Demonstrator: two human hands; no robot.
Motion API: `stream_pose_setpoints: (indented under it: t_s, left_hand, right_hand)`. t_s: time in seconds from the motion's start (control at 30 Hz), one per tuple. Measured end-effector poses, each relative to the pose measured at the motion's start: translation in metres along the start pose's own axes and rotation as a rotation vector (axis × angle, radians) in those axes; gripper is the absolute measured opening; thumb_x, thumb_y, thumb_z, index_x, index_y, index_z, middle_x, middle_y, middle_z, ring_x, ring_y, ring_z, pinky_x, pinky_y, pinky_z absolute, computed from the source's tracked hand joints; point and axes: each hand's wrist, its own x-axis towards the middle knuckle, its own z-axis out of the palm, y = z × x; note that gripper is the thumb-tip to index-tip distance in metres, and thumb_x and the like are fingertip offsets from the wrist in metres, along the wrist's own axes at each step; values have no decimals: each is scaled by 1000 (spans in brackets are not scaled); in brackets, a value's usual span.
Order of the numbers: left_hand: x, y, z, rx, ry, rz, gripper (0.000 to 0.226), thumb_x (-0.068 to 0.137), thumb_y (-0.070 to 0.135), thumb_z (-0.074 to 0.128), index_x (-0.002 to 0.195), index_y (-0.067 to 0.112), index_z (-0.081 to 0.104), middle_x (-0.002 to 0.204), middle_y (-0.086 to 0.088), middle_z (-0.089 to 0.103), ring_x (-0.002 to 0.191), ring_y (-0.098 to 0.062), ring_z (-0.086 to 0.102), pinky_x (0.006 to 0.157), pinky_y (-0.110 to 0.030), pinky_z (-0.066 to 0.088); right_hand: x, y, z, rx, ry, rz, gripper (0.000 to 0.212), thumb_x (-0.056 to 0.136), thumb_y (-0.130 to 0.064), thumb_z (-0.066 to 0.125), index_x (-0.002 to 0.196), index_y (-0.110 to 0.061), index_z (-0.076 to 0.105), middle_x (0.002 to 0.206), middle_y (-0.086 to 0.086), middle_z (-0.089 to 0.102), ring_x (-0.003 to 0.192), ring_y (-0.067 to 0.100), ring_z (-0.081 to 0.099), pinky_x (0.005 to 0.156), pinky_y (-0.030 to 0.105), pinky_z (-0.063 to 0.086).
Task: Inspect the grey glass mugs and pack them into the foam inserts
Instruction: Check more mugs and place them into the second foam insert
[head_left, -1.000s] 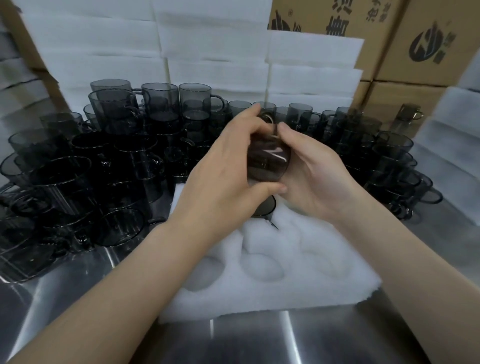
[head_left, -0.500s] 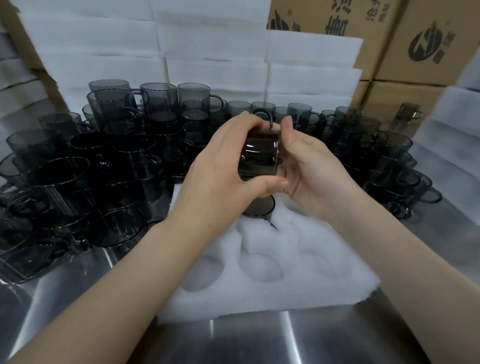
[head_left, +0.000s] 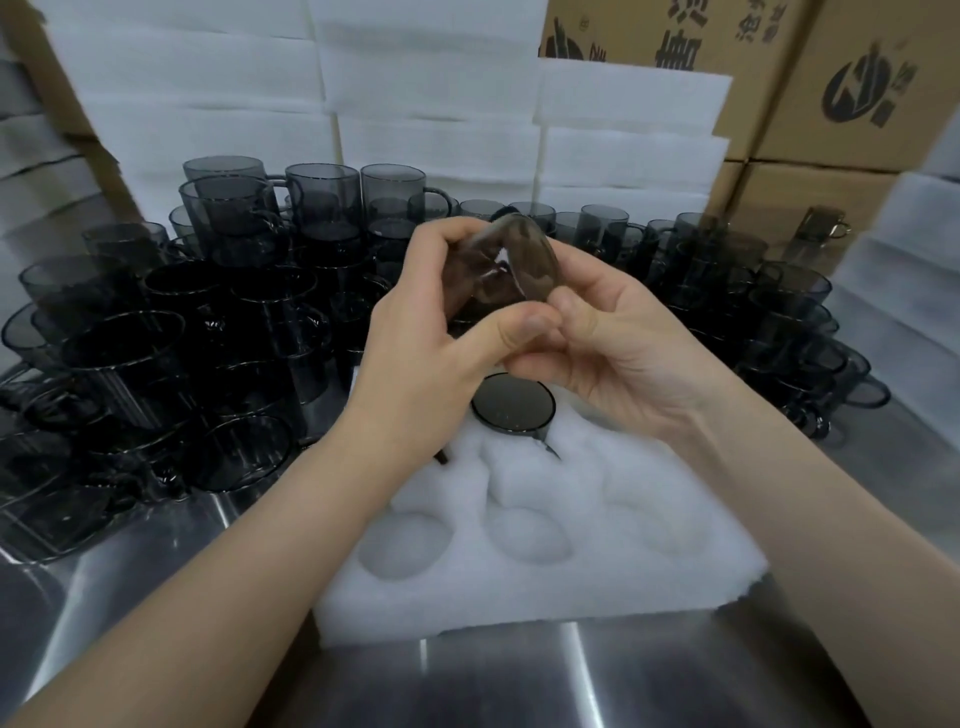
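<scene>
Gripping a tilted grey mug (head_left: 511, 270) above the foam insert's (head_left: 571, 587) far side: left hand (head_left: 415, 332) curled round it, right hand (head_left: 618, 338) pinching its near side. Seated in a far pocket, another mug (head_left: 513, 402). Along the table's (head_left: 519, 686) left edge, more mugs (head_left: 156, 364).

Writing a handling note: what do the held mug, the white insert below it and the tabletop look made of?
The held mug: smoky grey glass, glossy, see-through with bright glints. The insert: soft white foam, matte, with fuzzy-edged pockets. The tabletop: likely stainless steel, brushed, with streaky reflections.
</scene>
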Motion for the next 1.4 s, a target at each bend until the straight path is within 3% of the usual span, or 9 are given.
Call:
stream_pose_setpoints:
  t_s: [0.3,0.47,0.53,0.67,0.8,0.93,1.03,1.17,1.4]
  left_hand:
    - [3,-3,0,130,-124,-22,51,64,60,65,105,44,39,108,11,62,102,-4,60,86,-22,50]
    - [3,-5,4,246,-171,28,55,67,60,64,111,41,37,113,8,56,105,-1,52,84,-9,40]
    - [2,-6,6,270,-180,48,60,69,59,64,117,35,37,117,5,53,108,-6,52,87,-11,40]
    - [-1,-4,9,310,-201,123,65,72,53,71,118,47,26,121,14,43,112,5,46,92,-9,39]
    - [-1,-3,7,261,-79,81,70,65,29,86,104,42,30,114,8,54,104,-6,58,86,-20,48]
    - [0,-3,8,362,35,147,65,61,16,89,110,26,47,115,-2,53,102,-11,54,86,-11,42]
    - [0,-5,8,421,15,222,68,61,9,88,122,9,57,118,-9,41,101,-4,46,94,-7,36]
    - [-1,-6,4,285,-95,192,80,67,2,82,132,23,41,126,5,48,121,-3,48,100,-13,38]
    - [0,-11,4,235,-301,83,87,72,-2,75,133,41,30,155,17,31,139,0,34,112,-23,32]
  right_hand:
    - [0,5,2,-158,186,-103,43,61,-35,80,91,-11,63,86,9,67,70,23,68,53,29,55]
    - [3,7,4,-278,378,-193,27,82,-37,68,76,-11,63,70,5,65,56,21,65,45,30,52]
    - [5,7,5,-308,474,-208,39,87,-41,60,80,-3,63,76,13,63,64,25,65,52,36,54]
    - [5,4,5,-250,530,-119,37,99,-39,49,76,-15,66,78,13,65,72,30,65,68,47,53]
    - [4,3,7,-463,528,-111,34,101,-43,42,91,-20,66,92,6,73,75,27,70,63,38,53]
    - [2,0,5,-667,572,-383,14,91,-23,54,102,-24,62,98,2,64,84,16,63,65,31,55]
    - [-3,-5,0,-853,447,-508,32,85,-10,53,113,-24,60,114,4,60,108,13,57,89,31,50]
    - [-7,-13,-3,-907,182,-325,58,82,-4,56,138,-18,47,135,0,56,130,11,49,108,35,40]
    - [-16,-41,-18,-930,171,-22,82,74,-23,79,143,-41,39,104,-5,68,83,16,56,77,30,49]
